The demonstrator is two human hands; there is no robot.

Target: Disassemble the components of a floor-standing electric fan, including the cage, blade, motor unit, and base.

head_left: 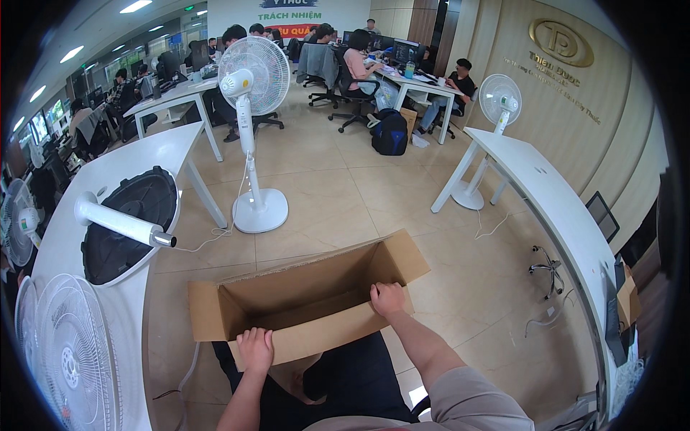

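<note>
One cardboard box (302, 302), two hands gripping.

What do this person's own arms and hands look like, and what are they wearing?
Both the left hand and right hand are bare: no gloves, rings or watch visible. The forearms are uncovered. A beige short sleeve covers the right upper arm; no sleeve shows on the left.
</note>
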